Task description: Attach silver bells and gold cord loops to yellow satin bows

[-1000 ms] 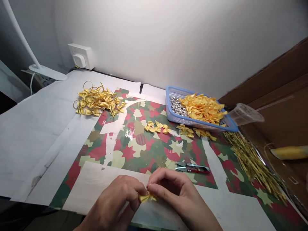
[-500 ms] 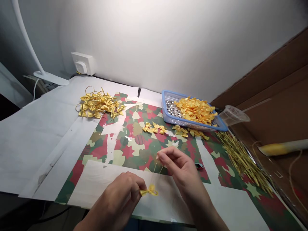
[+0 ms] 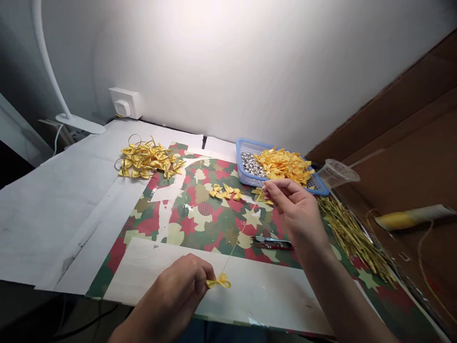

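My left hand (image 3: 180,290) pinches a small yellow ribbon bow (image 3: 218,283) near the front edge of the table. A thin gold string (image 3: 240,233) runs taut from the bow up to my right hand (image 3: 294,209), which pinches its far end, raised above the patterned sheet. Both hands are closed in a pinch. Red-handled thread snips (image 3: 273,243) lie on the sheet just under my right wrist.
A blue basket (image 3: 244,177) at the back holds yellow bows (image 3: 283,165) and silver beads (image 3: 252,164). Loose bows (image 3: 224,191) lie before it. A heap of strung bows (image 3: 148,158) sits back left. Gold strings (image 3: 348,233), a plastic cup (image 3: 335,174) and a spool (image 3: 410,217) lie right.
My right hand has moved up and away to the right, drawing the gold string out tight from the bow. My left hand has kept the bow in place.
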{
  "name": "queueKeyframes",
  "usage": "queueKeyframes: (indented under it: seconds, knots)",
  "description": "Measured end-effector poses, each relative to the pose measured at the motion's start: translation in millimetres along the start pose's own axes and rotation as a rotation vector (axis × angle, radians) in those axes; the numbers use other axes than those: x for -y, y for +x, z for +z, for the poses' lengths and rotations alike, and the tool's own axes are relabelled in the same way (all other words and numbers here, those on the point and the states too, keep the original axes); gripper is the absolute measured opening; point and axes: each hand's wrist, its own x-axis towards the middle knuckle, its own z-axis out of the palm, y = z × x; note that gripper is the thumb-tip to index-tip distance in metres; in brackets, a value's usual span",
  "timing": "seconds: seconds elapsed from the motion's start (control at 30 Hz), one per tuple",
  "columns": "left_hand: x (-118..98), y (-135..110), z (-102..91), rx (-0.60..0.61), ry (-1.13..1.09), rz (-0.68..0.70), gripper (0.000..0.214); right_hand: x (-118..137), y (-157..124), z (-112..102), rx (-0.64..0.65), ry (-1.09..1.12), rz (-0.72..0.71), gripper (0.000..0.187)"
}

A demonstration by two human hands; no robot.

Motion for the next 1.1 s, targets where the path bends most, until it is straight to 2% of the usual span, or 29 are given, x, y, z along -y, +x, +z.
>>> queueKeyframes:
  seconds: [0.17, 0.37, 0.5, 0.67, 0.77, 1.0, 1.1]
  knots:
    - [-2, 1, -1.4, 0.028, -0.01, 0.024, 0.021, -3, -3, 5, -0.007, 0.026, -0.011, 0.026]
    - [-2, 6, -3.3, 0.034, 0.124, 0.038, 0.025, 4, -12, -2, -0.033, 0.082, 0.038, 0.027]
    - [3, 7, -0.1, 0.054, 0.209, 0.118, 0.025, 13, -25, -15, -0.023, 0.159, 0.07, 0.026]
    - [9, 8, 4.3, -0.053, 0.382, 0.323, 0.024, 25, -44, -30, 0.031, 0.157, 0.037, 0.021]
    - [11, 7, 1.9, -0.098, 0.485, 0.39, 0.029, 28, -52, -36, 0.066, 0.108, 0.01, 0.019]
    - [12, 1, -19.1, -0.047, 0.581, 0.38, 0.034, 31, -62, -31, 0.12, 0.014, -0.043, 0.016]
    - [8, -1, -22.7, -0.113, 0.561, 0.328, 0.032, 32, -62, -22, 0.093, -0.008, -0.017, 0.016]
